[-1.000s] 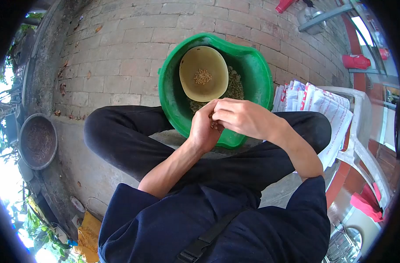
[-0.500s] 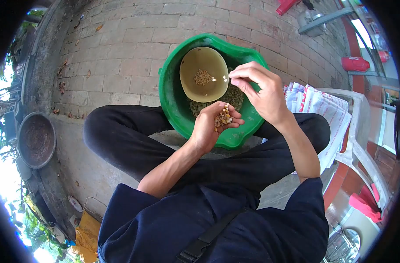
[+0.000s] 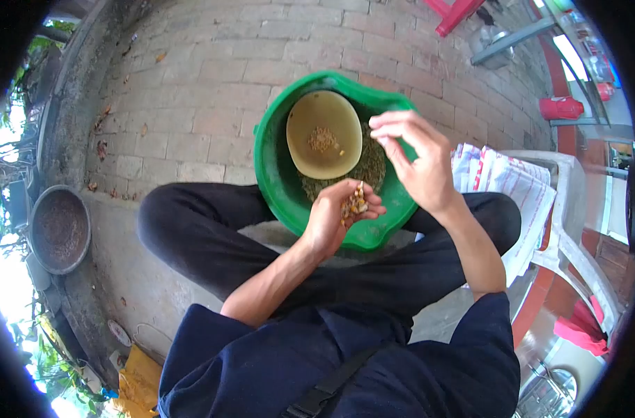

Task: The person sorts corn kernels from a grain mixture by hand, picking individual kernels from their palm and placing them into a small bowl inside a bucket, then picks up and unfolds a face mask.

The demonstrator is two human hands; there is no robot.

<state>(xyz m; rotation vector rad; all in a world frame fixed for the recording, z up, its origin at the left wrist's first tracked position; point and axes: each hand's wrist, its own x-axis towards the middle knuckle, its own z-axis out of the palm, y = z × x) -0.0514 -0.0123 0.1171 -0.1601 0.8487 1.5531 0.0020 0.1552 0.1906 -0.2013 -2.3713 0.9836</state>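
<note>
L hand (image 3: 328, 214) cupped w/ kernels (image 3: 354, 205), R hand (image 3: 429, 166) near-pinched, hold unclear, 1 bowl (image 3: 316, 113), 1 tub (image 3: 275, 195)

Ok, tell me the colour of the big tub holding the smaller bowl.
The tub is green, best seen in the head view.

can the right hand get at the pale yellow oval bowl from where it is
Probably yes: the right hand hovers just right of the pale yellow oval bowl, nothing visible blocks its open top, and the left hand, cupping yellow-brown kernels, sits nearer the body.
</note>
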